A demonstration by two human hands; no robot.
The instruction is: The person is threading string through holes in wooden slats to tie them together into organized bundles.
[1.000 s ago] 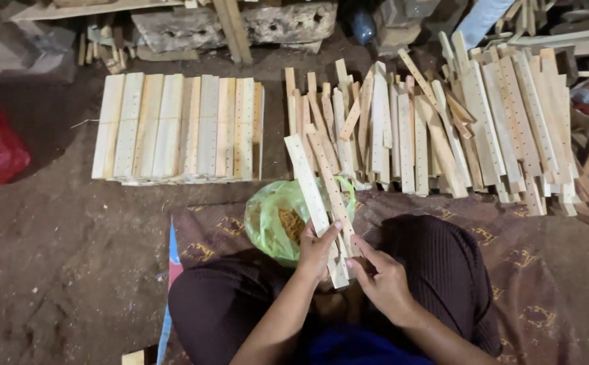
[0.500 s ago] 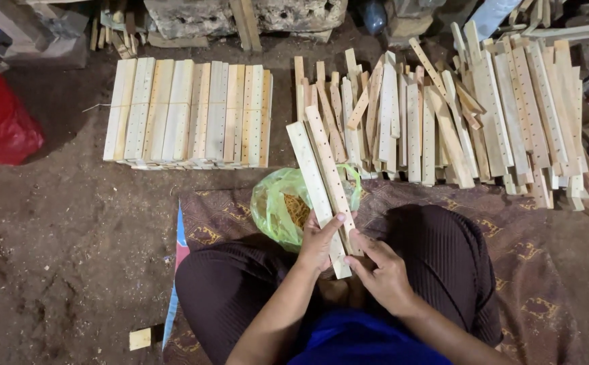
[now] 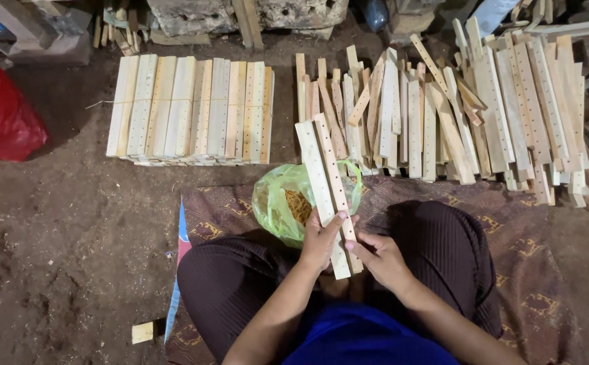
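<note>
I hold two pale wooden slats (image 3: 323,172), each with a row of small holes, pressed together side by side and pointing away from me. My left hand (image 3: 321,238) grips their near part from the left. My right hand (image 3: 378,257) holds the near end from the right, thumb on the slats. Under them, between my knees, lies a green plastic bag (image 3: 281,203) with yellowish bits inside. I sit cross-legged in dark trousers on a patterned brown cloth (image 3: 531,284).
A neat flat stack of drilled slats (image 3: 190,108) lies ahead on the left. A loose heap of slats (image 3: 457,108) spreads ahead on the right. A red plastic bag (image 3: 0,115) sits far left. A small wood block (image 3: 142,332) lies on the dirt floor.
The view has shifted slightly. The two slats stay in my hands, and my fingers have adjusted their hold near the slats' near end.
</note>
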